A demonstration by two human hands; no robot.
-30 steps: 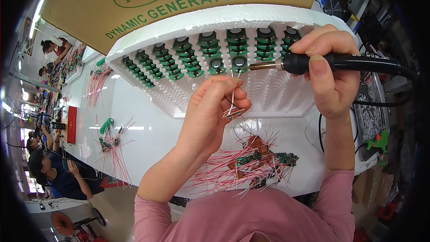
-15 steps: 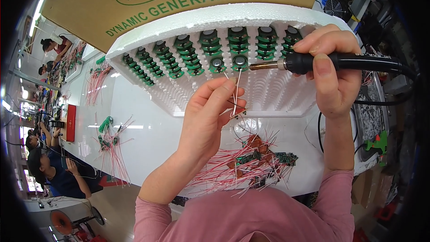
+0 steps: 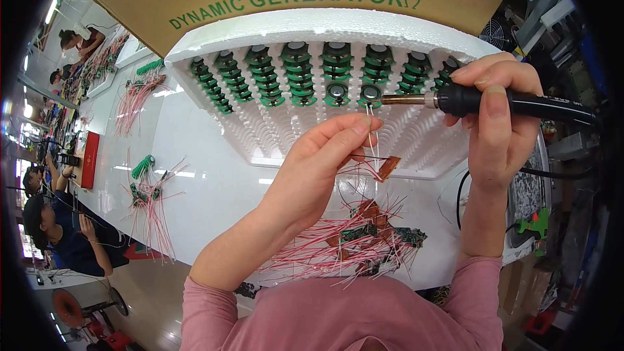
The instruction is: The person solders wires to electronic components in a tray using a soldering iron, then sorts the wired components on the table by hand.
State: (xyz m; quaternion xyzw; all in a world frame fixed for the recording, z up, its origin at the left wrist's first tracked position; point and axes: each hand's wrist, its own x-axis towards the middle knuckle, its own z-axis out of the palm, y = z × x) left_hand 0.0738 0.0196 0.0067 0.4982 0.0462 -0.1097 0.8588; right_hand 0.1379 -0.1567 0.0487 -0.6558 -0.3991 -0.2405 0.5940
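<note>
My right hand (image 3: 499, 120) is wrapped round the black handle of a soldering iron (image 3: 455, 100), held level and pointing left. Its tip meets or nearly meets the edge of a round green component (image 3: 370, 93) with a silver centre, seated in a white foam tray (image 3: 305, 27). Just below, my left hand (image 3: 315, 166) pinches thin white wires (image 3: 372, 129) whose upper ends reach that component. From the same wires a small orange-brown circuit board (image 3: 389, 168) hangs beside my fingers. Whether the wire ends are joined to the component is too small to tell.
Rows of similar components (image 3: 297, 71) fill the tray's far slots, with a cardboard box (image 3: 455, 0) behind. Near me lies a heap of circuit boards with red and white wires (image 3: 364, 234). A wired bundle (image 3: 146, 188) lies left; people work farther left. The iron's cable trails right.
The whole scene has shifted slightly in view. The small board now hangs out to the right of my left fingers, showing more of itself. The iron's tip stays at the same component.
</note>
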